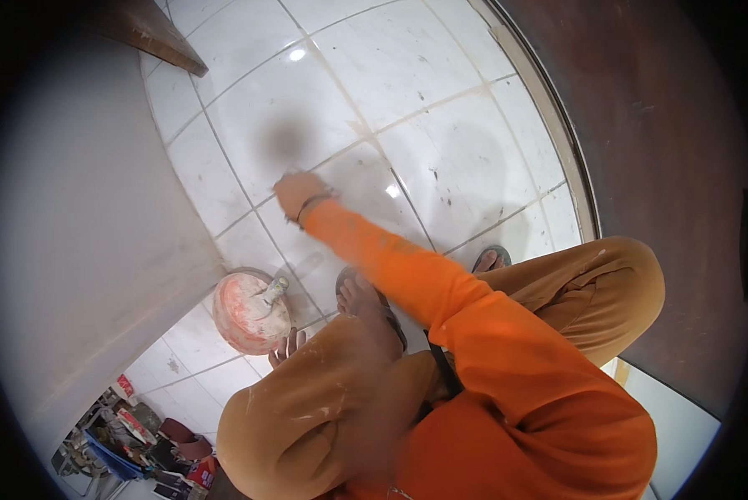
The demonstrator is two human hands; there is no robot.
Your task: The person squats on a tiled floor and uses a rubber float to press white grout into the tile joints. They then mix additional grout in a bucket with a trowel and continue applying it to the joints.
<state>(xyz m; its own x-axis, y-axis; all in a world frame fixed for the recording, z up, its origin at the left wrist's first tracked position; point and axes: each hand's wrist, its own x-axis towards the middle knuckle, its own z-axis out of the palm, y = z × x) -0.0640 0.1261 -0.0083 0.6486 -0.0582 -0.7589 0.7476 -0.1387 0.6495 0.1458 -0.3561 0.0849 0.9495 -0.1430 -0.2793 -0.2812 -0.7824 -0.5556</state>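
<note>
My right hand (pixel 297 193), at the end of an orange sleeve with a dark band at the wrist, reaches down to the white floor tiles. Its fingers are curled near a tile joint, and whatever they may hold is hidden. Beyond my left knee show the fingers of my left hand (pixel 287 347), apart and with nothing visible in them. Beside those fingers stands a round tub (pixel 239 331), smeared white and reddish. A short, pale-crusted tool handle (pixel 272 292) sticks out over its top.
A pale wall or panel (pixel 99 217) rises on the left. A dark brown door-like panel (pixel 657 125) curves along the right. Mixed clutter (pixel 140 433) lies at lower left, and a wooden piece (pixel 161 37) juts in at upper left. My sandaled feet (pixel 361 300) rest on the tiles.
</note>
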